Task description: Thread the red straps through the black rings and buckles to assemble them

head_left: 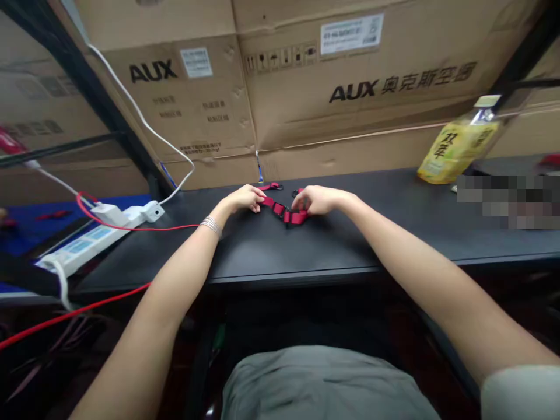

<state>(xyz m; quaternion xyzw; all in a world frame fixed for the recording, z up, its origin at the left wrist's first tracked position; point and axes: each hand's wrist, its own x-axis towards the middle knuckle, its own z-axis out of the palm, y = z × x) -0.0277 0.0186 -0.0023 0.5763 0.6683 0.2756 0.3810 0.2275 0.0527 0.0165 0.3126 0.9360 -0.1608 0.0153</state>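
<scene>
Reaches the left arm (175, 286) in from the near left, almost straight at the elbow, with a silvery bracelet (212, 224) around the wrist. Bends that wrist to the right, back of the left hand (245, 199) upward. Pinches the left stretch of the red strap (300, 217) between thumb and bent fingers of the left hand.

Reaches the right arm (420, 265) in from the near right on a long slant, below a pale sleeve (520, 391). Arches the right wrist and turns the right hand (321, 200) to the left, fingers curled down at the strap's right stretch. Cannot tell, with the fingertips partly hidden, whether closed on the strap or only touching it.

Between the two hands, over the middle of the black desk (284, 254), the strap with its black buckle (280, 209), dipping toward the near side. Just beyond the left hand, a black clip (279, 187) on red webbing.

On the left, a white power strip (83, 248) and a red cable (175, 227) running behind the left forearm. Along the far side, cardboard boxes (289, 105); at far right, a yellow bottle (455, 146), well apart from the right hand.
</scene>
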